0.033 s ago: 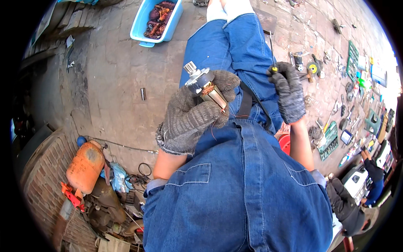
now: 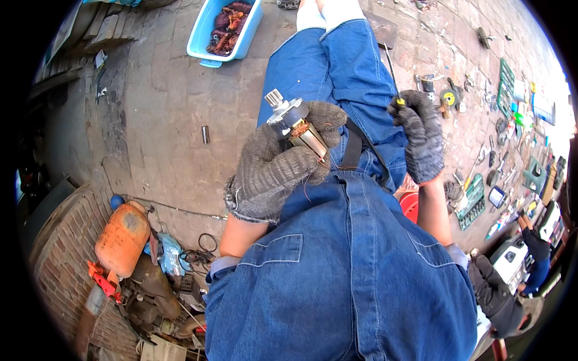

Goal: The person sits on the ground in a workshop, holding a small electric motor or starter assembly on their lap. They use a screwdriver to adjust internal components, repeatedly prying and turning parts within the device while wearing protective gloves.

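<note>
My left hand [image 2: 271, 168], in a grey knitted glove, is closed around a motor armature [image 2: 308, 137] above my lap. Its toothed metal pinion points up and to the left, with a dark round end piece below it. Copper winding shows beside the shiny metal core, and a thin reddish wire trails from its lower end. To the right, my gloved right hand [image 2: 423, 141] grips the yellow handle of a screwdriver [image 2: 390, 69], whose long thin shaft points away from me. The screwdriver is apart from the armature. Most of its handle is hidden in my fingers.
A light blue tub [image 2: 244, 45] of reddish-brown copper scrap stands ahead on the left. A small metal cylinder [image 2: 205, 135] lies on the brick floor. An orange tank [image 2: 123, 238] is at the lower left. Tools and green cases [image 2: 472, 203] spread on the right, near another person [image 2: 503, 295].
My right hand has shifted slightly to the right and nearer to me, carrying the screwdriver. My left hand and the armature have barely moved.
</note>
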Demonstrator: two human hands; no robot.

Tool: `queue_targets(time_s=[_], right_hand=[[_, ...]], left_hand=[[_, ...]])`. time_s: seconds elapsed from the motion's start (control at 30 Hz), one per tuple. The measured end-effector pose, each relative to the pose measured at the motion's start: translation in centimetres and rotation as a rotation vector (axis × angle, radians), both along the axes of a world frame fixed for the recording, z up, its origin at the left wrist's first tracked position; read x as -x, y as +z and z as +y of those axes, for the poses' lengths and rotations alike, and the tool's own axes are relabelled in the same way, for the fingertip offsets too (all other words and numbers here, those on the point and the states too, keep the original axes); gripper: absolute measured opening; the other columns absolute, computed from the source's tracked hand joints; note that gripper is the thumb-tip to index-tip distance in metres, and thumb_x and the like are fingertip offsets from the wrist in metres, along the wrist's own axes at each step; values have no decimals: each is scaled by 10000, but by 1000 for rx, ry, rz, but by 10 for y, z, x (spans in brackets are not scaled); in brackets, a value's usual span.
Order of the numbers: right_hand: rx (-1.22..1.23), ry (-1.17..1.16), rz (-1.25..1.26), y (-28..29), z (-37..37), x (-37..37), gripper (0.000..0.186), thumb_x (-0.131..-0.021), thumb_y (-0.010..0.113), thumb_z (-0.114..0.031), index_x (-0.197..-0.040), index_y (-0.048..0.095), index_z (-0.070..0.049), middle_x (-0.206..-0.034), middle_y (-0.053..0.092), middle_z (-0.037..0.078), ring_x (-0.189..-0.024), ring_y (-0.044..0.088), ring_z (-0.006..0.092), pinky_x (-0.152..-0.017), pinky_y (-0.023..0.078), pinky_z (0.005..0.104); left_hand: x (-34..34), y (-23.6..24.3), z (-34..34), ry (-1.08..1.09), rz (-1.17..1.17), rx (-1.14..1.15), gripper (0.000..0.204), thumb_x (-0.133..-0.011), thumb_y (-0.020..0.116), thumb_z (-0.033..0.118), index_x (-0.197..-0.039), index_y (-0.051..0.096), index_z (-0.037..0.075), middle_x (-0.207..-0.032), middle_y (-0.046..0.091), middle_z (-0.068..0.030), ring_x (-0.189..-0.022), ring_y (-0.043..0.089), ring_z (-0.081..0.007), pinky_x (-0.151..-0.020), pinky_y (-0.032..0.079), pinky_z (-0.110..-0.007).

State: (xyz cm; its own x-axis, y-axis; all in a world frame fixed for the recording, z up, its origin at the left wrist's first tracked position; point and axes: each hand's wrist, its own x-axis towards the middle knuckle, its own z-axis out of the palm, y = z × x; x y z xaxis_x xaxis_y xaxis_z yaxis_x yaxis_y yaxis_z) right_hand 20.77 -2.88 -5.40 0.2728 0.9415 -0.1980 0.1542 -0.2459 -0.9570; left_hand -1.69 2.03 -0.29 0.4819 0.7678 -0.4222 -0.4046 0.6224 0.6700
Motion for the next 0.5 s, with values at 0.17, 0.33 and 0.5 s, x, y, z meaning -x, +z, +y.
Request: queue_targets(time_s=[0.17, 0.33, 0.5], right_hand=[[-56, 121, 77, 64, -13, 6, 241, -833, 489, -183, -992, 532, -7, -782, 588, 64, -663, 530, 112, -579, 431, 241], [-218, 496, -353, 86, -10, 8, 223, -741, 572, -237, -840, 629, -46, -717, 604, 78, -631, 561, 200, -598, 434, 310], [-179, 490, -475, 91, -9, 14, 204, -677, 591, -200, -827, 651, -76, -734, 620, 56, -678, 571, 237, -669, 430, 343]], left_hand=[[3, 5, 4, -116, -72, -5, 536, -676, 676, 160, -1130, 467, -33, -965, 579, -136, -751, 573, -143, -594, 478, -253], [2, 12, 2, -159, 28, -11, 498, -688, 658, 132, -1123, 474, -28, -965, 576, -108, -793, 563, -140, -657, 477, -252], [3, 5, 8, -214, 24, -103, 485, -689, 660, 146, -1107, 484, -24, -958, 579, -103, -795, 561, -140, -671, 474, -255]])
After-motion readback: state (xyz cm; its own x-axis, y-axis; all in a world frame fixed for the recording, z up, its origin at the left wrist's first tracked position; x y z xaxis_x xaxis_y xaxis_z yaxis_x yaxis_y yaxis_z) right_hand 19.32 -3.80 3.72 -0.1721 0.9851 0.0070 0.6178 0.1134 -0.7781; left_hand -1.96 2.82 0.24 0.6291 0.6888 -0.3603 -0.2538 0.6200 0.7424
